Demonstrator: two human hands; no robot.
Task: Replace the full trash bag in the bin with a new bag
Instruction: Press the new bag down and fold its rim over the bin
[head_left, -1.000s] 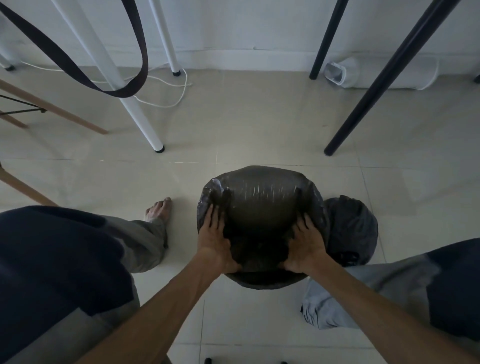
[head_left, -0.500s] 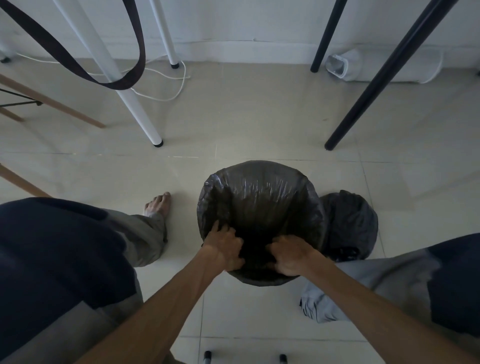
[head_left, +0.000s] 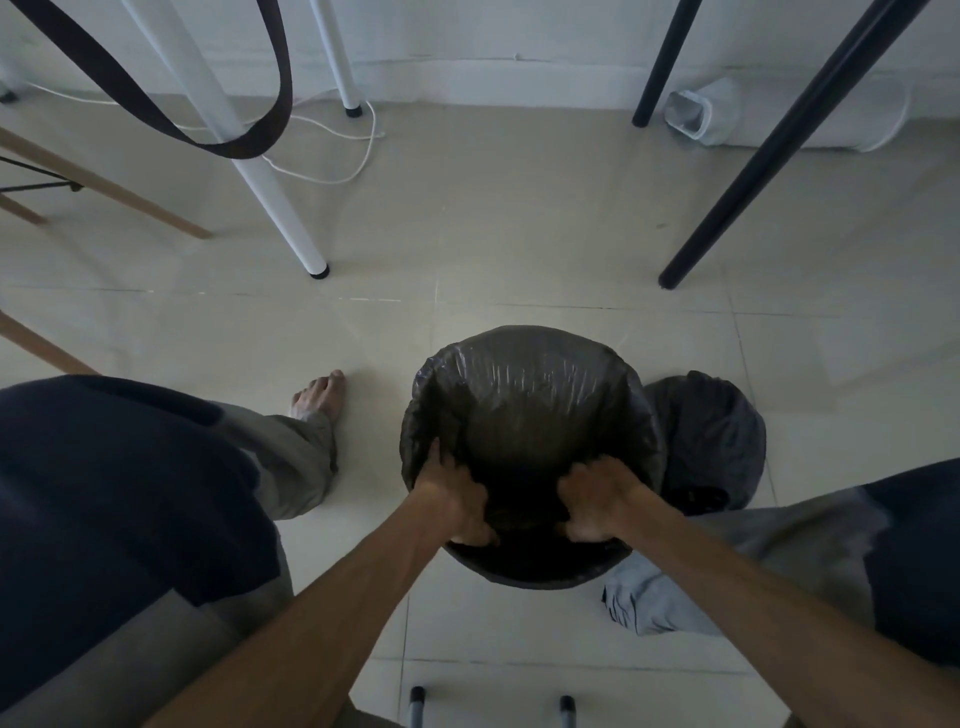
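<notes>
A round bin (head_left: 535, 574) stands on the tiled floor between my knees, lined with a new dark bag (head_left: 524, 400) whose top is folded over the rim. My left hand (head_left: 457, 501) reaches inside at the near left, fingers curled into the plastic. On the near right, my right hand (head_left: 597, 499) is also inside, its fingers curled down on the liner. The full tied dark bag (head_left: 711, 436) sits on the floor right beside the bin's right side.
A white table leg (head_left: 270, 192) and a black leg (head_left: 769, 156) stand beyond the bin. A dark strap (head_left: 244, 140) hangs at upper left, over a white cable (head_left: 358, 156). My bare foot (head_left: 319, 395) is left of the bin. Wooden chair legs (head_left: 104, 187) stand far left.
The puffed-up liner has been pushed down into the bin. Both hands moved from flat on top of it to inside the bin, with fingers curled.
</notes>
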